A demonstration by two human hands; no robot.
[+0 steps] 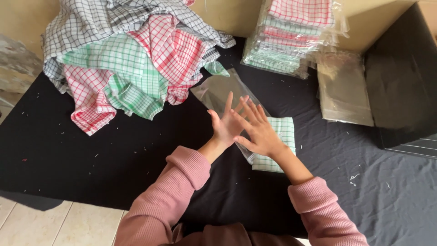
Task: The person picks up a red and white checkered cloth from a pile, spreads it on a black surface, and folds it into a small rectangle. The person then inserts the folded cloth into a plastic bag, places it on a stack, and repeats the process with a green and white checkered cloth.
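- Hands, left and right, are pressing together, fingers spread wide, holding nothing.
- Cloth is lying half inside a clear bag under them.
- Bag is looking slippery; cloth could be sliding out.

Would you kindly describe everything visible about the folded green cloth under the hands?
The folded green cloth is white fabric with a green check, folded flat into a rectangle. It lies on the black table cover, partly inside a clear plastic bag. The right hand hides part of it; contact is unclear.

Folded cloth inside bag; loose pile left, packed stack behind.
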